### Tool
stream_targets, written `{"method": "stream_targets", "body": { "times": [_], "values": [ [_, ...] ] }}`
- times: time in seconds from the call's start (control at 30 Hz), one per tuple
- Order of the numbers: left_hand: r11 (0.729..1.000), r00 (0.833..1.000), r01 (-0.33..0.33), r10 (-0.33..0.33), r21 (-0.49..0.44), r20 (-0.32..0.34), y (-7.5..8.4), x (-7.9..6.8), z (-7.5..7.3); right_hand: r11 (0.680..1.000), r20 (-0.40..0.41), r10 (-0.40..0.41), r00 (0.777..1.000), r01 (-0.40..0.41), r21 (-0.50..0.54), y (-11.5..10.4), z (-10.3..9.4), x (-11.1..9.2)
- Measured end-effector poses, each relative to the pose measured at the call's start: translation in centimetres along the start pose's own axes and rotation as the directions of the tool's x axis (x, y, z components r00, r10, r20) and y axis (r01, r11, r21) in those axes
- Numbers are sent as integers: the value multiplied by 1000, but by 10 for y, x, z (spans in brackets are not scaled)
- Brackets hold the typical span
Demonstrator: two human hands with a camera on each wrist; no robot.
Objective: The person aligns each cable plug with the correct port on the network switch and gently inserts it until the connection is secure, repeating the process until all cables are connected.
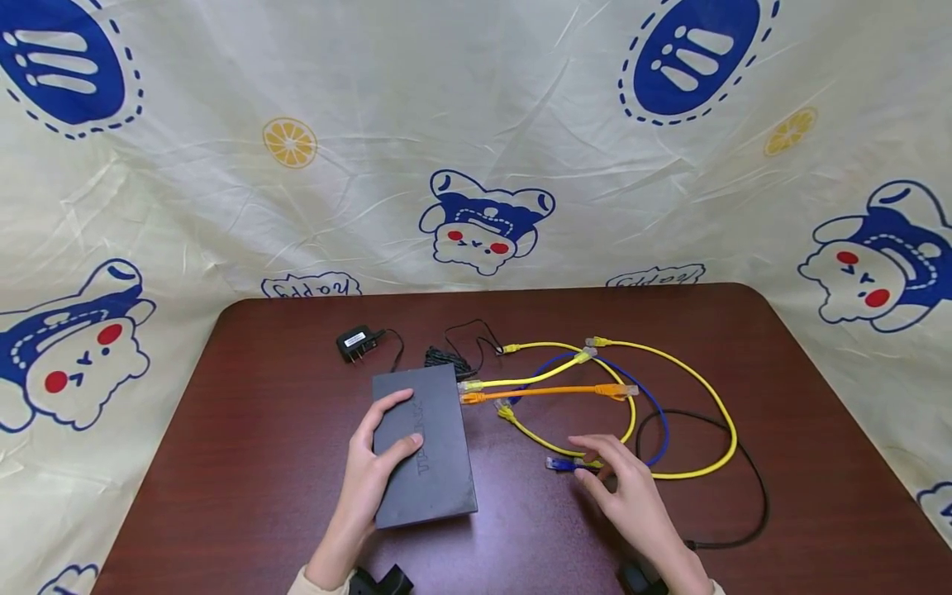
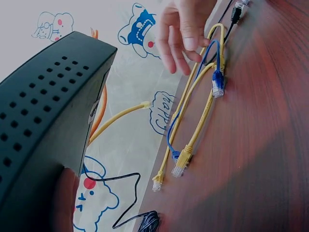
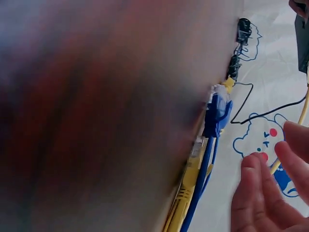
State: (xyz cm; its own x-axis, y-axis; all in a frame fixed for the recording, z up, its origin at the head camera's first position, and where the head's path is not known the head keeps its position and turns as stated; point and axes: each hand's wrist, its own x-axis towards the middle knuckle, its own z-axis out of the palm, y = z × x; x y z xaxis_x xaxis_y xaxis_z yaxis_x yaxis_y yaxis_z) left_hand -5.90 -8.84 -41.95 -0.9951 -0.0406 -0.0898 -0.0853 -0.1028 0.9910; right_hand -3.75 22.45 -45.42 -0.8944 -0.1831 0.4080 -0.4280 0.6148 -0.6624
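Observation:
My left hand (image 1: 372, 467) grips a dark grey network switch (image 1: 439, 446) by its left side, thumb and a finger on the lettered top. The left wrist view shows vent holes along one side of the switch (image 2: 43, 96), which is held up off the table. A yellow Ethernet cable (image 1: 513, 382) and an orange one (image 1: 535, 392) stick out from its right edge. My right hand (image 1: 628, 487) hovers over the loose cables with bent fingers, holding nothing. Near its fingertips, a blue Ethernet cable's plug (image 1: 561, 464) lies on the table.
Loose yellow cables (image 1: 725, 405) and a black cable (image 1: 762, 496) loop across the right half of the brown table (image 1: 245, 446). Behind the switch lie a black power adapter (image 1: 357, 342) and its bundled cord (image 1: 446, 358). A patterned sheet (image 1: 357, 215) hangs behind the table.

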Motion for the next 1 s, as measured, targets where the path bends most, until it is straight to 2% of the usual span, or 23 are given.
{"method": "stream_targets", "body": {
  "times": [0.27, 0.7, 0.8, 1.0],
  "values": [
    [1000, 1000, -2, 2, 1, 4, -1, 0, 1, 995, 69, 104, 992, -103, -8, 4, 1, -4],
    [1000, 1000, -9, 9, 19, 7, -3, -1, 1, 962, 146, 226, 963, -198, -188, 3, 10, -1],
    [1000, 1000, -1, 1, 8, 13, -4, -2, 1, 954, 142, 236, 961, -201, -222, 2, 12, 0],
    [1000, 1000, 3, -3, -7, 16, -4, -2, 1, 944, 110, 208, 972, -170, -282, 1, 16, 2]
  ]
}}
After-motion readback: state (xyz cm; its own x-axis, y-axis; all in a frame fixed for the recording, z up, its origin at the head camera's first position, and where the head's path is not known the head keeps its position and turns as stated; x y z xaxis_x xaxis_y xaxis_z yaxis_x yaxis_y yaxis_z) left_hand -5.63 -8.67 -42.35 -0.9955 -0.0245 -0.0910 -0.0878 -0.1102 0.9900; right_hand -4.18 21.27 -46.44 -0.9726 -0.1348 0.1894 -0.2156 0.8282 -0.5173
